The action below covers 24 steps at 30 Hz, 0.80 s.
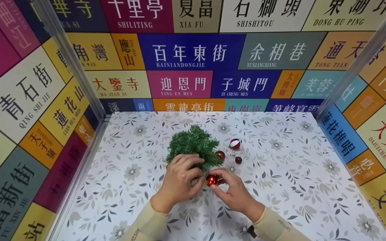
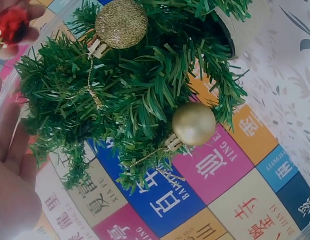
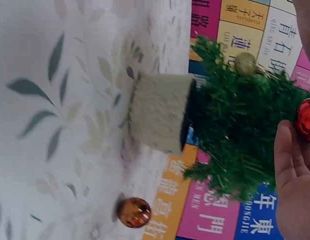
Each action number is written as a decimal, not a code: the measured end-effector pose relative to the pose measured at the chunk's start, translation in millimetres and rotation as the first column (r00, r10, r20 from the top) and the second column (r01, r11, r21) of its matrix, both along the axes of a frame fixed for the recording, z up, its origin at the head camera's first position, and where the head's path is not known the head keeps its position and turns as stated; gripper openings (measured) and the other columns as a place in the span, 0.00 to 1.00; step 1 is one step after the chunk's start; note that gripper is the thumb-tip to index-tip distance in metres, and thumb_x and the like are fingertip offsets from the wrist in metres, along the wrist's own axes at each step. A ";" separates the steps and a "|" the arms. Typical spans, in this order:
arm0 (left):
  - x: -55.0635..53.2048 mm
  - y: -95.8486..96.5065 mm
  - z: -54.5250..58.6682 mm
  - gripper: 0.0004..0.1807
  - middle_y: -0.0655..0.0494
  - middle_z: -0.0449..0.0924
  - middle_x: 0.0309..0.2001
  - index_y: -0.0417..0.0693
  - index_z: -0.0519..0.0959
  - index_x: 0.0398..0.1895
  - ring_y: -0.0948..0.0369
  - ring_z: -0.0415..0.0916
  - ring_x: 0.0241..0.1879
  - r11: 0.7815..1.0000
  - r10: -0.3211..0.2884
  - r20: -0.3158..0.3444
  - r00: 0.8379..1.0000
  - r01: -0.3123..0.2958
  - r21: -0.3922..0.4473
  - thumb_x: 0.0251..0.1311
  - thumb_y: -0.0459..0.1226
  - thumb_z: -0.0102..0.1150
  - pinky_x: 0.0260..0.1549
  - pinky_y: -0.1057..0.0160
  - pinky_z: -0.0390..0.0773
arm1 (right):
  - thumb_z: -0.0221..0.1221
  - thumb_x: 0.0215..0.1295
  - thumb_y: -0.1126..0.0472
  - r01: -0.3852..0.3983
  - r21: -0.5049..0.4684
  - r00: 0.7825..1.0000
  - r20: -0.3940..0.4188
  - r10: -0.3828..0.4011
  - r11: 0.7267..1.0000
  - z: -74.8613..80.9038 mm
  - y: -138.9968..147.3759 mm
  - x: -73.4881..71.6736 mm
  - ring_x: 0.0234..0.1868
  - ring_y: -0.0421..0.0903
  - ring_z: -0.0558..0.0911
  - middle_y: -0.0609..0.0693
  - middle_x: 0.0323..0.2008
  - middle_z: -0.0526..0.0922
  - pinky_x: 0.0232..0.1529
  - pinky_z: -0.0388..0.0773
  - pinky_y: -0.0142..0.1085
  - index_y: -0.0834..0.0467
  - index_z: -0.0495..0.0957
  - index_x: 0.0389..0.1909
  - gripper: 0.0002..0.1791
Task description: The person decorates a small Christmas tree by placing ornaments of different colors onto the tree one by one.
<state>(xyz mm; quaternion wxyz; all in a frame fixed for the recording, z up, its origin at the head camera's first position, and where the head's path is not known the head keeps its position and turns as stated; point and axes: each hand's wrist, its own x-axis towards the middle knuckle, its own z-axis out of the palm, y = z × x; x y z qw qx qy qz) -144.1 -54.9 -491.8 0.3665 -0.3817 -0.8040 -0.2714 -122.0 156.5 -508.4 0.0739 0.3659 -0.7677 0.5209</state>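
Observation:
A small artificial Christmas tree [image 1: 193, 145] stands in a beige pot [image 3: 161, 112]. My left hand [image 1: 182, 175] is at its near side, fingers loosely bent over the branches, holding nothing that shows. In the left wrist view the fingers of that left hand [image 2: 15, 170] lie beside the greenery. My right hand [image 1: 232, 192] pinches a shiny red Christmas ball [image 1: 211, 180] between thumb and fingers, close to the left hand. A glittery gold ball [image 2: 121, 24] and a smooth gold ball [image 2: 193, 123] hang from the tree by gold strings.
To the right of the tree lie a copper-coloured ball [image 1: 220, 155], a red-and-white ball [image 1: 235, 144] and a small dark red ball [image 1: 238, 160]. The table [image 1: 129, 197] has a leaf-patterned cover. Panels with street names [image 1: 193, 52] enclose it at the back and sides.

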 end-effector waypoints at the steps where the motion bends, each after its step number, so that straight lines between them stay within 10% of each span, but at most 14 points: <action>1: 0.4 -0.1 -0.1 0.04 0.56 0.77 0.46 0.56 0.78 0.17 0.55 0.70 0.52 1.000 -0.002 0.000 1.000 0.002 -0.002 0.45 0.38 0.59 0.54 0.53 0.63 | 0.57 0.59 0.72 -0.005 -0.005 1.000 0.005 0.005 1.000 -3.1 -1.3 0.3 0.40 0.49 0.78 0.55 0.45 0.76 0.36 0.78 0.40 0.59 0.71 0.53 0.20; 24: 6.9 -0.3 7.9 0.05 0.59 0.79 0.43 0.58 0.83 0.20 0.57 0.71 0.50 1.000 0.001 0.089 0.996 0.001 -0.016 0.47 0.38 0.59 0.55 0.55 0.61 | 0.51 0.59 0.77 -0.033 -0.050 0.994 0.099 0.038 0.998 -17.0 -2.5 -0.7 0.42 0.52 0.77 0.56 0.47 0.75 0.38 0.78 0.38 0.62 0.72 0.49 0.17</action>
